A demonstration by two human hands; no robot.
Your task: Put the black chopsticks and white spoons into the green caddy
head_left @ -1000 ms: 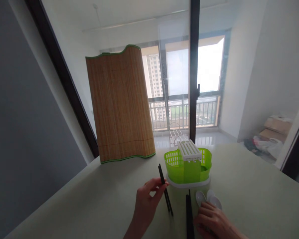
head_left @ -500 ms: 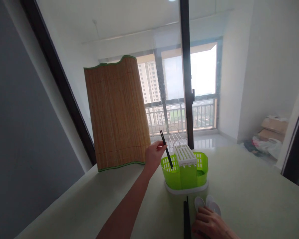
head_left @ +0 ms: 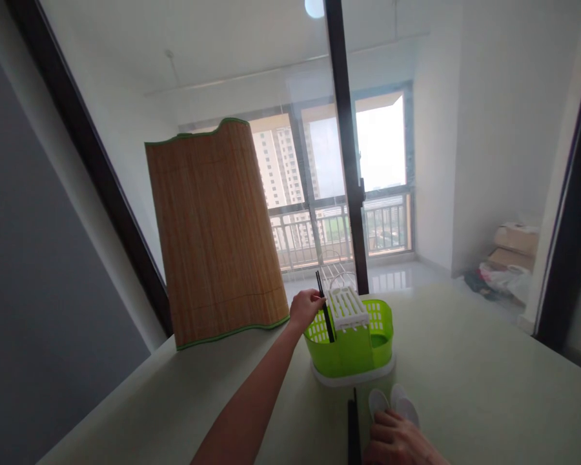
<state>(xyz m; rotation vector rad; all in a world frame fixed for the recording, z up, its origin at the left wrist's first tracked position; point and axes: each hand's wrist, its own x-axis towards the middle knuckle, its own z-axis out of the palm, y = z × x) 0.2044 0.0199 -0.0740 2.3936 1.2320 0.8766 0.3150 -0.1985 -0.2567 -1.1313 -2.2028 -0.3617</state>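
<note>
Pinching black chopsticks [head_left: 323, 309], left hand [head_left: 306, 306] hovers over green caddy [head_left: 351, 345].

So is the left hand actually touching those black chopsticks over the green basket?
Touching. The head view shows the left hand pinching the black chopsticks near their top, their lower ends inside the green basket.

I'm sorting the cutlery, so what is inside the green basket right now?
A pair of black chopsticks, pinched by the left hand, stands tilted in the left compartment of the green basket. A white slotted rack tops its middle. The walls hide the bottoms of the compartments.
</note>
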